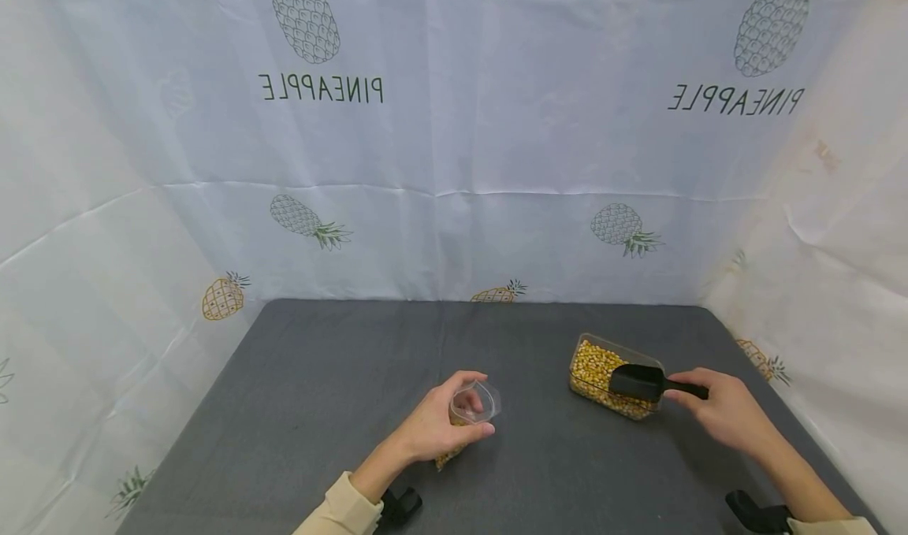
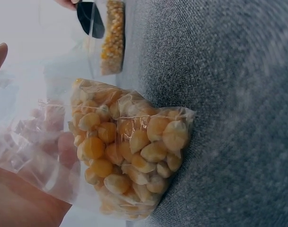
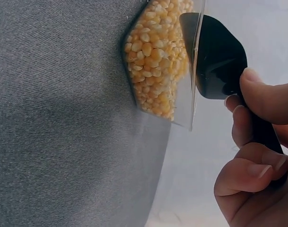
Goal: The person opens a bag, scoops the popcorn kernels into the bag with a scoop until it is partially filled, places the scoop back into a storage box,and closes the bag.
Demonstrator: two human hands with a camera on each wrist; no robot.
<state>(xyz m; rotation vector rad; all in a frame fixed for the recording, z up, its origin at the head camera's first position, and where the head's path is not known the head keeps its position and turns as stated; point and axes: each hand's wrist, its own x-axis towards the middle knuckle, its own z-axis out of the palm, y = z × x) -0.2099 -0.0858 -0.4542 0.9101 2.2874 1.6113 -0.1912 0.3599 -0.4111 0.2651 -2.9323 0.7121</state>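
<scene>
My left hand [image 1: 434,425] holds a clear plastic bag [image 2: 134,151] by its upper part, the mouth spread round between thumb and fingers. Yellow corn kernels [image 2: 144,161] fill the bag's lower part, which sits at the dark tabletop. Over to the right, my right hand [image 1: 727,409] grips the handle of a black scoop [image 1: 638,381]. The scoop's tip reaches over the rim into a clear plastic container [image 1: 641,355] of corn kernels [image 1: 596,362]. In the right wrist view the scoop [image 3: 222,56] is tilted, its tip at the kernels [image 3: 155,52].
A dark grey cloth covers the table [image 1: 340,377]. White curtains [image 1: 496,141] printed with pineapples enclose its back and sides. Black wrist straps show on both forearms, near the front of the table.
</scene>
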